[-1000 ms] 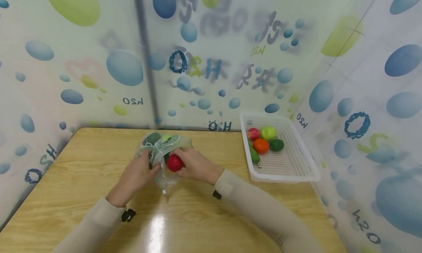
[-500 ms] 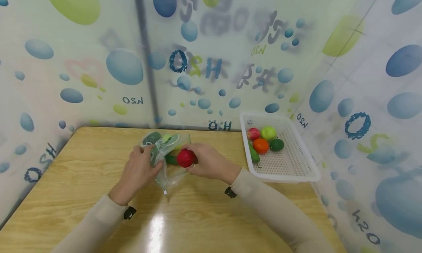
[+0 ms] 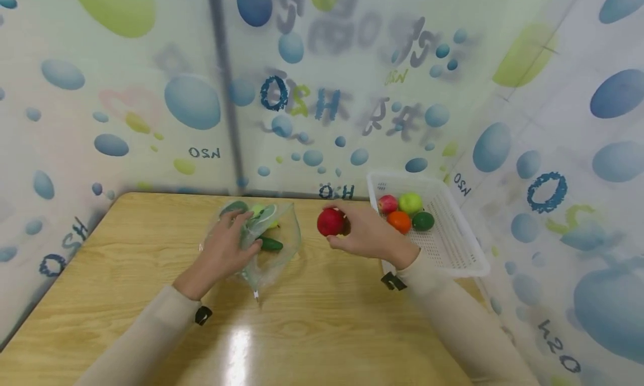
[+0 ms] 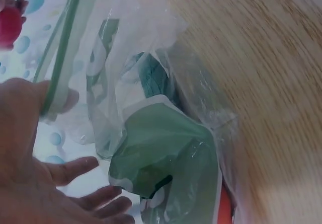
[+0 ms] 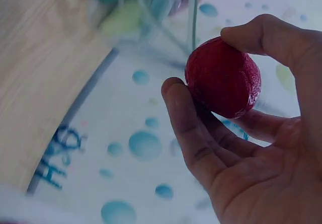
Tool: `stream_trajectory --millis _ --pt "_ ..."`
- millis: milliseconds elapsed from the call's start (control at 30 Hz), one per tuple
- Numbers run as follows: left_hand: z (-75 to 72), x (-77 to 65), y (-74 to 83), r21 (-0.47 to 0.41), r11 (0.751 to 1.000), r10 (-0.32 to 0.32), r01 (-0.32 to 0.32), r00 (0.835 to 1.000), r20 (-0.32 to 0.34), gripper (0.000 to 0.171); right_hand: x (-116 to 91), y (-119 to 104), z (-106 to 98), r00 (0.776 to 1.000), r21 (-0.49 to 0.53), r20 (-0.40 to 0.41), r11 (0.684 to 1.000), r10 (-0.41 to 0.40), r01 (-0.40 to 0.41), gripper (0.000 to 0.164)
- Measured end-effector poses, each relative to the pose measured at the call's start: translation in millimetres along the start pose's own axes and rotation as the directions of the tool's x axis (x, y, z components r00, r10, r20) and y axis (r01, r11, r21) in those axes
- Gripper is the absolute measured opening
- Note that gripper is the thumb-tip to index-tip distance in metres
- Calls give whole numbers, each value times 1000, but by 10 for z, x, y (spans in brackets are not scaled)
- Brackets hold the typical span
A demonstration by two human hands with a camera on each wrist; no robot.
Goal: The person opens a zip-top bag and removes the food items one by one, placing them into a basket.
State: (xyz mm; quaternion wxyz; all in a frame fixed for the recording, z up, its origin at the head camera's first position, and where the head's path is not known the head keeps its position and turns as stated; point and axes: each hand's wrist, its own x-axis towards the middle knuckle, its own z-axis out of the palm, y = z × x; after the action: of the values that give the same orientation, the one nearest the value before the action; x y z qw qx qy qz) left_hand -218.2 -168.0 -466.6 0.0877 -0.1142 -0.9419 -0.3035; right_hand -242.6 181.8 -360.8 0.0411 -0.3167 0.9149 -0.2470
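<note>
In the head view my right hand holds a round red fruit above the table, between the bag and the basket. The right wrist view shows its rough, dark red skin pinched between thumb and fingers. My left hand is at the mouth of a clear, green-printed zip bag. Seen from the left wrist, the thumb lies behind the bag's green zip edge, while the other fingers are loosely extended. Inside the bag are a dark green cucumber-like vegetable and other pieces, partly hidden by film.
A white perforated basket stands at the table's back right. It holds a red apple, a green apple, an orange fruit and a dark green avocado-like fruit. A patterned wall rises behind the wooden table.
My right hand has drawn the red fruit out of the bag and carried it right towards the basket. The left hand has stayed at the bag, its fingers loosening and spreading.
</note>
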Motion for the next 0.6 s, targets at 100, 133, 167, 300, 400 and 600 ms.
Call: stream_trajectory --millis 100,133,167,300,400,600 --pt "-4 27 -3 3 1000 8 -8 999 51 78 -70 230 -171 997 -57 -23 995 77 -78 61" --pt "-7 34 -7 9 1000 11 -11 998 65 79 -95 316 -222 993 -67 -22 991 116 -117 61" --pt "-8 39 -9 12 1000 9 -10 997 77 80 -120 402 -272 988 -73 -17 985 154 -155 59" --pt "-23 52 -32 29 1000 6 -9 994 111 82 -224 784 -434 958 -108 10 953 286 -283 56" --pt "-28 62 -61 42 999 5 -10 993 121 83 -304 1031 -547 932 -150 32 924 361 -353 52" --pt "-25 104 -73 55 998 -9 1 990 144 86 -420 1402 -716 865 -251 109 855 491 -454 51"
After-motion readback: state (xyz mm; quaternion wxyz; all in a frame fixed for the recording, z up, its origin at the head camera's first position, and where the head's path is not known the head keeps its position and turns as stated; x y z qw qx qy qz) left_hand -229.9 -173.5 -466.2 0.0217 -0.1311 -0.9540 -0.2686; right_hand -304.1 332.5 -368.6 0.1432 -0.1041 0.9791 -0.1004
